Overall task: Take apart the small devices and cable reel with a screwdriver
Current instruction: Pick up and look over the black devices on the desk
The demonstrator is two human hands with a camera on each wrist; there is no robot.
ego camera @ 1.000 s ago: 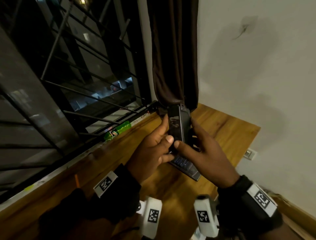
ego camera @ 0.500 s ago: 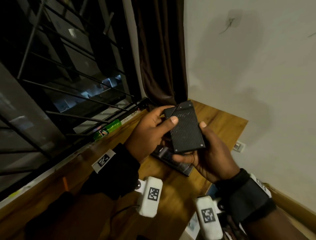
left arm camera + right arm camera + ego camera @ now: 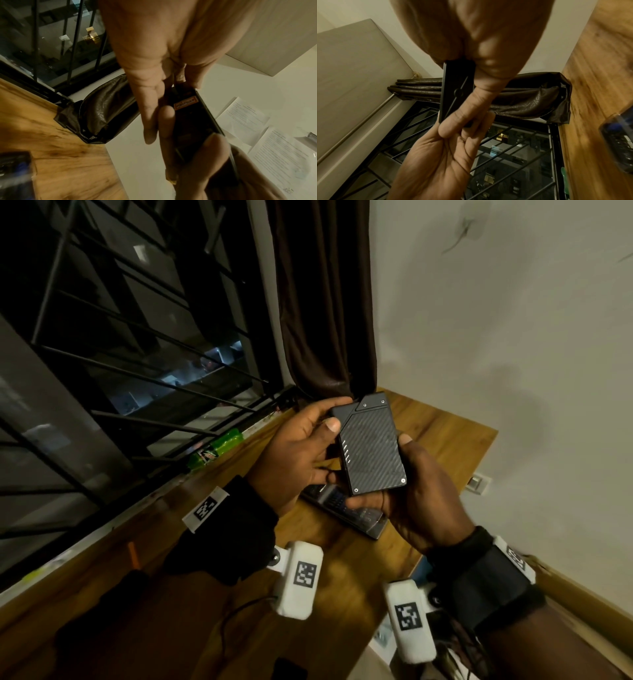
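Device [image 3: 371, 448], flat black slab with carbon-weave face, held in the air above the wooden table [image 3: 445, 436], face up to the head camera. Left hand [image 3: 294, 453] curls round its far-left edge, thumb on the face; right hand [image 3: 421, 501] cups its near-right end from beneath. Four corner screws visible, all seated; casing looks closed. No screwdriver in either hand. A second device [image 3: 346, 511] lies on the table directly below the held one. Judgement: disassembly of this unit not yet begun; inspection stage. Cable reel not identifiable in view.
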